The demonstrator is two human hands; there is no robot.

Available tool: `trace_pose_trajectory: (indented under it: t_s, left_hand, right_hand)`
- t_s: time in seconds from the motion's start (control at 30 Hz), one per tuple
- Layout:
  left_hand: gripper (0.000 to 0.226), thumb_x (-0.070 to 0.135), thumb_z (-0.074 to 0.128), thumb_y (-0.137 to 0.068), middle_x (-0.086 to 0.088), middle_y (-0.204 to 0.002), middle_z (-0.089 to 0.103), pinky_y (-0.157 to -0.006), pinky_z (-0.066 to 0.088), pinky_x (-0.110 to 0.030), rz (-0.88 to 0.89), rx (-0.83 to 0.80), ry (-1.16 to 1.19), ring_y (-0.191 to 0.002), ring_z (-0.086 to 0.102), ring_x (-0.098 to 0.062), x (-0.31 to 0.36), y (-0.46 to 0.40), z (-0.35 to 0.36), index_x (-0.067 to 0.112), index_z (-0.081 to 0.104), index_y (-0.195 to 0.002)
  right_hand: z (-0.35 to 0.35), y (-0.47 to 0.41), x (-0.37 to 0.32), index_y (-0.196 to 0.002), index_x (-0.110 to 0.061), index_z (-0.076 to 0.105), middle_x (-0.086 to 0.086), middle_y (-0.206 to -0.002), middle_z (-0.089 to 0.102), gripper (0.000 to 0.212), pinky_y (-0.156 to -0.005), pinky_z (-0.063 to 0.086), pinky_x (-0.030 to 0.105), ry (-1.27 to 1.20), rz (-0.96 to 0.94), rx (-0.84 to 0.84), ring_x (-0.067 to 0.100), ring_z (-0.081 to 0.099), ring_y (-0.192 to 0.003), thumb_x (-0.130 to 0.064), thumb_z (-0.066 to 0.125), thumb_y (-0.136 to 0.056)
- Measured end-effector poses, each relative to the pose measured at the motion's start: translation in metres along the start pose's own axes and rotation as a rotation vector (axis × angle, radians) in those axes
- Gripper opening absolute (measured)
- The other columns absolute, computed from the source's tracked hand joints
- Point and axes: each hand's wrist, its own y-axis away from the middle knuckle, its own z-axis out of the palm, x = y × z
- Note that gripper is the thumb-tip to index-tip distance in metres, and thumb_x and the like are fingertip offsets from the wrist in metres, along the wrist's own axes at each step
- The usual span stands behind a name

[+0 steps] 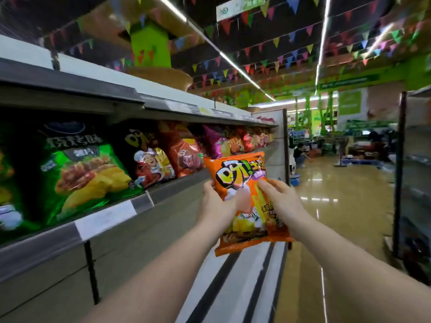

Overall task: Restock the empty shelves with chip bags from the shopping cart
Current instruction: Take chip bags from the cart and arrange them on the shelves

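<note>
Grey shelf (112, 215) runs along our left, its row of chip bags (84, 173) ending just left of our hands. We hold the orange bag (245, 201) upright, long axis near vertical, level with that shelf. Left hand (217, 206) pinches its left edge and sits nearer the shelf; right hand (279, 201) grips the right side.
</note>
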Motion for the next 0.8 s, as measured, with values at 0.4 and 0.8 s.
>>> trace_pose_trajectory:
  t_s: [0.4, 0.8]
  left_hand:
    - [0.071, 0.047, 0.061, -0.085, -0.007, -0.141, 0.046, -0.105, 0.039, -0.043, 0.058, 0.135, -0.055, -0.126, 0.046, -0.028, -0.014, -0.184, 0.054, 0.015, 0.033, -0.142]
    - [0.087, 0.054, 0.046, -0.090, -0.014, -0.157, 0.010, -0.110, 0.022, -0.037, 0.012, 0.445, -0.436, -0.141, 0.020, -0.034, 0.004, -0.307, 0.061, 0.007, 0.004, -0.151]
  right_hand:
    - [0.025, -0.192, 0.009, -0.120, -0.017, 0.061, 0.005, -0.112, 0.064, 0.045, -0.097, 0.044, 0.036, 0.087, -0.081, 0.013, 0.023, 0.058, -0.104, -0.047, 0.056, -0.087]
    - [0.091, -0.351, 0.003, -0.105, -0.008, 0.069, 0.014, -0.115, 0.065, 0.053, -0.100, 0.042, 0.042, 0.152, -0.240, -0.283, 0.032, 0.057, -0.111, -0.052, 0.041, -0.093]
